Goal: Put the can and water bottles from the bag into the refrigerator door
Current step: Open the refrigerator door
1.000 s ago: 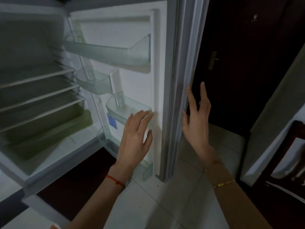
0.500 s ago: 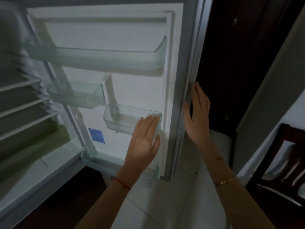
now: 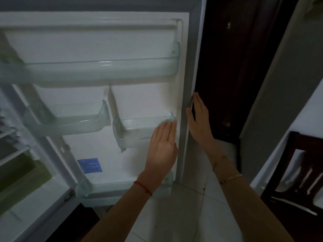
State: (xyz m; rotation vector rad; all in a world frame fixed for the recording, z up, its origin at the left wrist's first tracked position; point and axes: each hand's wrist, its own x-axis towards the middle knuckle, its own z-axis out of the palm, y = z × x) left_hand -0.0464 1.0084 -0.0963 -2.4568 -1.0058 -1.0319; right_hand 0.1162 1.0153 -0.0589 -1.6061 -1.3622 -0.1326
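Note:
The refrigerator door [image 3: 139, 102] stands open, its white inner side facing me. It carries a long clear top shelf [image 3: 101, 70], two small middle bins [image 3: 70, 119] [image 3: 139, 131] and a bottom shelf [image 3: 122, 187]; all look empty. My left hand [image 3: 161, 145] lies flat with fingers together on the door's inner face, at the right end of the small right bin. My right hand [image 3: 199, 121] is flat against the door's outer edge. Neither hand holds anything. No bag, can or bottles are in view.
The fridge interior with wire shelves and a greenish drawer [image 3: 21, 175] is at the left. A dark wooden door [image 3: 227, 67] stands behind the fridge door. A dark chair [image 3: 297, 172] sits at the right. Pale floor tiles [image 3: 174, 215] lie below.
The fridge door has swung further open and now faces me more squarely. Both hands stayed on its right edge, the right hand pressing closer onto the outer edge.

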